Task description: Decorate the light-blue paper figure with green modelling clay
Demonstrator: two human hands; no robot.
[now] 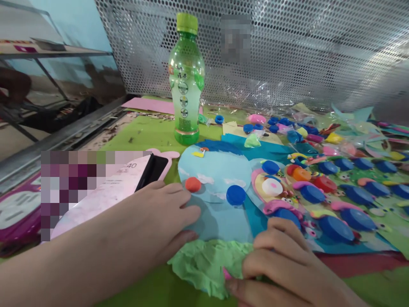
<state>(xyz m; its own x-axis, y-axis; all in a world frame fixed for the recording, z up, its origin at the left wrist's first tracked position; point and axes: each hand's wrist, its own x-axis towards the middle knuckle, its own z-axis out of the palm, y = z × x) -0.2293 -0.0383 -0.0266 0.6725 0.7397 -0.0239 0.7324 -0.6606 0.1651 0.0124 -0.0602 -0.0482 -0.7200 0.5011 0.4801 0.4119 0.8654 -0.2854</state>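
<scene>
Before me lies a light blue paper cutout (220,217) with pale green modelling clay (204,264) spread along its lower end. My left hand (169,209) rests on the cutout's left side, fingers loosely apart and holding nothing. Just beyond its fingertips sits a red-orange clay ball (193,184). A blue bottle cap (235,195) lies right of the ball. My right hand (277,260) is closed over the green clay's right side, a bit of pink clay (226,273) showing at its thumb and fingertips. The rest of that piece is hidden by the fingers.
A green-capped bottle (187,81) stands behind the cutout. To the left lies a phone (105,192) with its screen lit. At right are several clay snails with blue caps (335,228) on decorated paper. Clay lumps and plastic wrappers lie before a perforated metal panel (287,55).
</scene>
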